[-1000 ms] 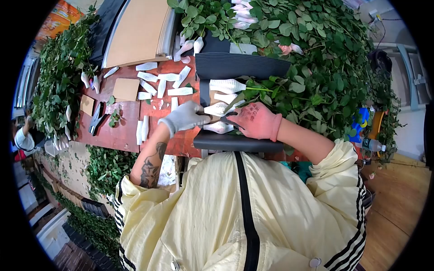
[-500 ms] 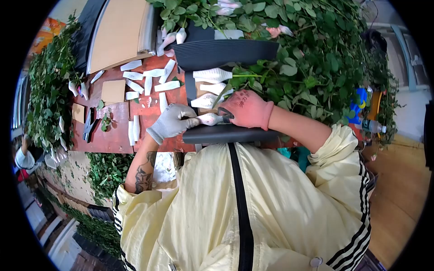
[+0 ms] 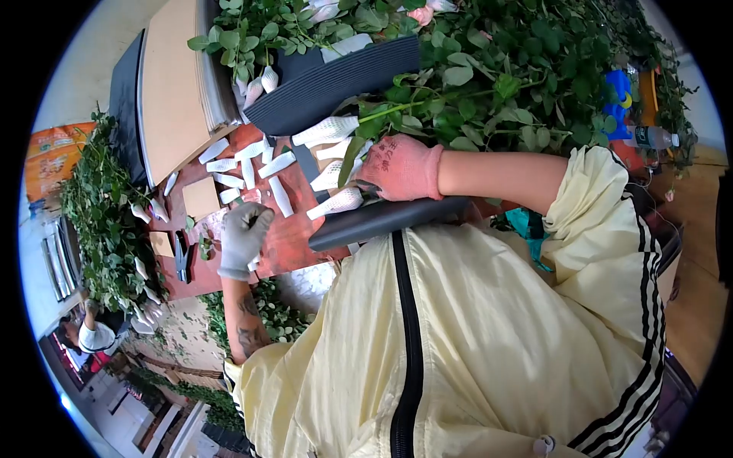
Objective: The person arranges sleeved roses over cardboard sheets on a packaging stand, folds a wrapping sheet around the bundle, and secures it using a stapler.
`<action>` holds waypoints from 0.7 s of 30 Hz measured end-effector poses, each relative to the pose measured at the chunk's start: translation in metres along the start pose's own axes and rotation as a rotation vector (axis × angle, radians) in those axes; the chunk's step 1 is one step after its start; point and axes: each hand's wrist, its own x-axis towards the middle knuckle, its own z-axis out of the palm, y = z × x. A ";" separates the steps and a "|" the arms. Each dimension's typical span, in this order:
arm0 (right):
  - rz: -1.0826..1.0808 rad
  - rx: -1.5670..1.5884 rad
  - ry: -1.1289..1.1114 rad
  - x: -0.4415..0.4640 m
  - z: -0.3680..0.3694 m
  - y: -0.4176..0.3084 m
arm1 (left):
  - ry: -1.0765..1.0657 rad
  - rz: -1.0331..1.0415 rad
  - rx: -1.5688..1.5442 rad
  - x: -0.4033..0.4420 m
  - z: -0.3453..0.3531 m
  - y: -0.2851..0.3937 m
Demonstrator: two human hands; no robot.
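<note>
My right hand [image 3: 402, 168], in a pink glove, is closed at the stem end of a white-netted rose [image 3: 337, 203], whose head points left. Other netted roses [image 3: 327, 131] lie just above it, between a ridged black pad [image 3: 336, 84] and a smooth black padded edge [image 3: 389, 221]. My left hand [image 3: 244, 235], in a grey glove, is over the red table [image 3: 294, 243], away from the roses. Its fingers are curled closed, and whatever they may hold is hidden. Loose white net sleeves [image 3: 280, 197] lie beyond it.
Leafy stems [image 3: 489, 84] are heaped at the back and right. Cardboard sheets [image 3: 174, 84] stand at back left. Black-handled cutters [image 3: 182, 256] and a cardboard square [image 3: 201, 197] lie on the left. A bottle [image 3: 653, 138] is at right; another person [image 3: 95, 336] is far left.
My left hand has left the netted rose and moved left, its fingers curled. My right hand stays at the rose. The view has turned and shifted.
</note>
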 end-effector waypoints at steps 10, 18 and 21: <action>0.025 -0.031 -0.041 -0.003 -0.005 -0.001 | -0.110 0.155 0.089 -0.003 0.025 0.035; -0.052 -0.115 0.028 -0.003 0.002 0.001 | 0.034 0.502 0.399 -0.033 0.032 0.126; 0.025 -0.033 -0.095 -0.004 0.000 0.002 | -0.062 0.508 0.398 -0.023 0.061 0.121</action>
